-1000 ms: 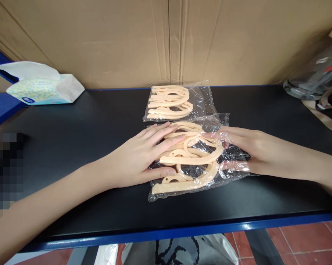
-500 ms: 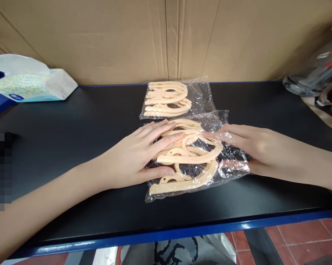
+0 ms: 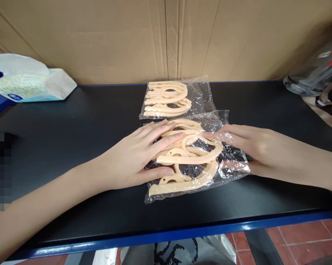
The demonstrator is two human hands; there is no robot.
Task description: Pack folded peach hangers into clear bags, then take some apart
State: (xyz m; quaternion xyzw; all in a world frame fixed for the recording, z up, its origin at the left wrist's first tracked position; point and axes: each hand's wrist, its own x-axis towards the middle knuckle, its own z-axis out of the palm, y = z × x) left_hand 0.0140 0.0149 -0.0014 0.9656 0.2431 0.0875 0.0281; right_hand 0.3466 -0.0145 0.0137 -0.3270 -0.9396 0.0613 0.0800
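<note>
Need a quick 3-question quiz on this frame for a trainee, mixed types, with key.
1. True or false: the tissue pack lies left of both the near bag and the far bag.

2. Multiple choice: what does the left hand rest on?
A) the tissue pack
B) the near bag
C) the far bag

3. Fill in the blank: fingers of the right hand show through clear ____.

Key: 1. True. 2. B. 3. plastic.
</note>
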